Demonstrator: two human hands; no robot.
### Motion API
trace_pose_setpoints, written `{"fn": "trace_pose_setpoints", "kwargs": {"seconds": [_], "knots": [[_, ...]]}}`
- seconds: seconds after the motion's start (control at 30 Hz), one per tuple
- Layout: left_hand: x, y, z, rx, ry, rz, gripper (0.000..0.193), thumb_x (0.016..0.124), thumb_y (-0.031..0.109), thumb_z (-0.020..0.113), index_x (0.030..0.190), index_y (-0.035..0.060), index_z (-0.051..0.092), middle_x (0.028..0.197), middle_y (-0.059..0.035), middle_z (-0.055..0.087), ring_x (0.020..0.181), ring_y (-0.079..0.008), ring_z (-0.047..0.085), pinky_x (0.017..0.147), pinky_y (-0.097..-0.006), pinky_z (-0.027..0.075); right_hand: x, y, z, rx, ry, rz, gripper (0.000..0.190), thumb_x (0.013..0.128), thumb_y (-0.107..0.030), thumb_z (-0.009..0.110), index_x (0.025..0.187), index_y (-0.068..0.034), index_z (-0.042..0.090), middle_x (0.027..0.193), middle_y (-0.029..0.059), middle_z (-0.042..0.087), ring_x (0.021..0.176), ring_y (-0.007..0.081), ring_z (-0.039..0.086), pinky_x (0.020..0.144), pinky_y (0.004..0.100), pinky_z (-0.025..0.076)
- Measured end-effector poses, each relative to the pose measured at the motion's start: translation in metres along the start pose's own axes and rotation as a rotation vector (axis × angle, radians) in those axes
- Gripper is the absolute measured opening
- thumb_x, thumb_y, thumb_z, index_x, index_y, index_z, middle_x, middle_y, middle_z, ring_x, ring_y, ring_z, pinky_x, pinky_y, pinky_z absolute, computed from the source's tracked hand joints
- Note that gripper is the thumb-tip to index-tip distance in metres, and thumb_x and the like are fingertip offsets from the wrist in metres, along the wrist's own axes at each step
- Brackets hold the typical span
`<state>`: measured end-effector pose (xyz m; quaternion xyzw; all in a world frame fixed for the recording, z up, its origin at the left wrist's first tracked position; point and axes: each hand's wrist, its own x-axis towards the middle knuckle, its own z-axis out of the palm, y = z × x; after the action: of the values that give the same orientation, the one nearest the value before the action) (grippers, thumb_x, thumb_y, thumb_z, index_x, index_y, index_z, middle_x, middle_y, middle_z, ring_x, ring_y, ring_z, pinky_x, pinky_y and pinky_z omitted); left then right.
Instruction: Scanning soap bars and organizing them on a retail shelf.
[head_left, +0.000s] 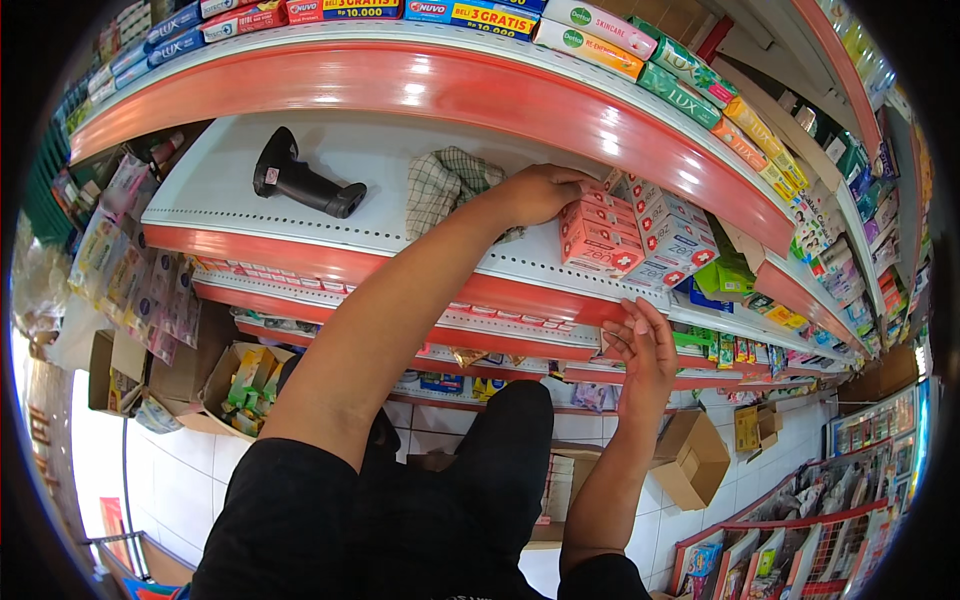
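My left hand (546, 193) reaches onto the white metal shelf (517, 262), its fingertips at the back of a stack of coral-pink Zen soap boxes (600, 232). Whether it grips a box is hidden. White Zen boxes (671, 232) stand stacked right beside the pink ones. My right hand (645, 341) is raised just in front of the shelf's red front edge, below the boxes, with its fingers loosely apart and nothing in them. A green-and-white checked cloth (442, 187) lies crumpled left of my left hand. Farther left lies a black handheld barcode scanner (307, 176).
An upper shelf with a red edge (360, 75) overhangs the boxes and holds packed soaps. Lower shelves carry small goods. An open cardboard box (694, 457) stands on the tiled floor at right; filled cartons (244, 382) stand at left. Packets hang at the far left.
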<state>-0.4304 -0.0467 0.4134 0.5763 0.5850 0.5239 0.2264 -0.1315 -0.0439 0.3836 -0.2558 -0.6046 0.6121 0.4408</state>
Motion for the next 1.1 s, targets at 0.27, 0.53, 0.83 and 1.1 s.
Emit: {"fn": "trace_pose_setpoints", "kwargs": {"seconds": [0.27, 0.53, 0.83, 1.1], "knots": [[0.002, -0.009, 0.002, -0.040, 0.011, 0.001, 0.034, 0.104, 0.024, 0.054, 0.134, 0.0125, 0.068, 0.106, -0.0116, 0.074, 0.089, -0.0180, 0.069, 0.086, -0.0324, 0.054, -0.003, 0.005, -0.005, -0.019, -0.017, 0.004, 0.042, 0.103, -0.023, 0.063, 0.137, 0.001, 0.057, 0.130, 0.0176, 0.066, 0.101, 0.0214, 0.071, 0.091, 0.0350, 0.058], [0.005, -0.013, 0.006, -0.299, 0.004, -0.025, 0.035, 0.105, 0.021, 0.051, 0.136, 0.0115, 0.066, 0.099, -0.0081, 0.072, 0.085, -0.0147, 0.066, 0.084, -0.0296, 0.053, -0.011, 0.020, -0.023, 0.008, 0.027, 0.003, 0.042, 0.103, -0.025, 0.064, 0.136, 0.001, 0.058, 0.127, 0.0176, 0.067, 0.097, 0.0207, 0.071, 0.091, 0.0362, 0.057], [-0.015, 0.002, -0.004, 0.596, 0.393, 0.086, 0.028, 0.099, 0.021, 0.050, 0.114, 0.0031, 0.065, 0.111, -0.0179, 0.073, 0.099, -0.0328, 0.071, 0.090, -0.0434, 0.054, -0.065, 0.144, -0.132, 0.021, 0.226, 0.230, 0.033, 0.103, -0.022, 0.062, 0.127, 0.001, 0.062, 0.114, 0.0123, 0.071, 0.084, 0.0178, 0.071, 0.080, 0.0311, 0.058], [-0.026, 0.005, -0.016, 0.803, 0.200, -0.014, 0.031, 0.103, 0.027, 0.047, 0.116, 0.0096, 0.068, 0.091, -0.0136, 0.073, 0.082, -0.0239, 0.072, 0.081, -0.0403, 0.055, -0.202, 0.319, -0.275, -0.211, 0.538, 0.549, 0.028, 0.100, -0.011, 0.058, 0.125, 0.002, 0.063, 0.103, 0.0127, 0.072, 0.075, 0.0191, 0.073, 0.063, 0.0282, 0.057]]}}
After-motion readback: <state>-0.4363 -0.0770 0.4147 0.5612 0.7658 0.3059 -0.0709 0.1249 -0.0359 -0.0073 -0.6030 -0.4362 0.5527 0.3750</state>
